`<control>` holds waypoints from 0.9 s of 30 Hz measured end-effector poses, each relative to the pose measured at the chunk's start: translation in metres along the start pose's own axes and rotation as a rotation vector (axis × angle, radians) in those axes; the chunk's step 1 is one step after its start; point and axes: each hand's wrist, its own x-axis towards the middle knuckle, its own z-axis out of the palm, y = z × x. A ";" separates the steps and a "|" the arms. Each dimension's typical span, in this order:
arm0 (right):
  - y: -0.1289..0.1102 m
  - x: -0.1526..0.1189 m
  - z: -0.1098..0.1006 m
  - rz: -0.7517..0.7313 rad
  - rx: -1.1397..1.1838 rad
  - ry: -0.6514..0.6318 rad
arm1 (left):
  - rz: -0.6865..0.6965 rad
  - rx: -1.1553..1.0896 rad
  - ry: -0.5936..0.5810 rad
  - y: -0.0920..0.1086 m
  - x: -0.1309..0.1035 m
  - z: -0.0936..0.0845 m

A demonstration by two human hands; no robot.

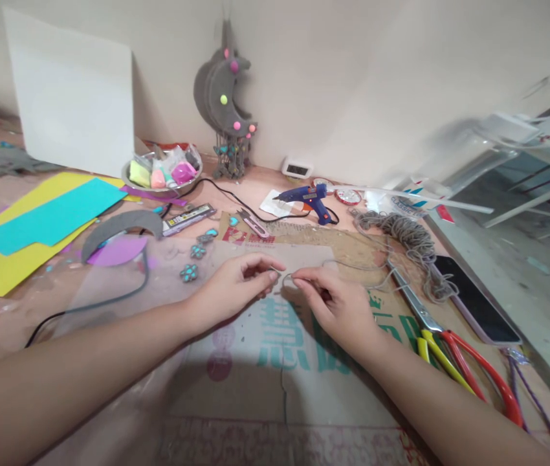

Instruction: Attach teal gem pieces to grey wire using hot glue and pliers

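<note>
Above the printed cardboard sheet [236, 395], my hands are close together, with fingertips almost meeting. A thin grey cord [285, 277] curves in the small gap between them. My left hand [241, 281] pinches at the cord between thumb and forefinger; its exact grip is too small to make out clearly. Thumb and forefinger of my right hand [336, 298] are closed on the cord. A loose skein of grey cord [404, 236] lies to the right, with strands trailing towards my right hand. Turquoise-and-grey flower pieces [189, 273] lie beyond my left forearm.
Red-and-yellow-handled scissors [423, 310] and a phone [479, 301] lie right. Behind are a blue glue gun [308, 197], a cutter [254, 223] and a bowl of coloured clay [163, 171]. Left lie a grey crescent [122, 226] and coloured sheets [46, 217]. A moon ornament [221, 94] hangs on the wall.
</note>
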 end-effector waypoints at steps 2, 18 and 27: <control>0.000 0.000 0.000 -0.002 -0.002 -0.005 | 0.003 0.047 0.008 0.001 0.000 0.001; -0.002 -0.001 -0.001 -0.126 -0.105 -0.024 | 0.053 0.330 -0.066 0.012 -0.004 0.000; 0.001 0.002 -0.006 -0.033 -0.056 0.018 | 0.010 0.172 0.008 0.010 -0.002 0.001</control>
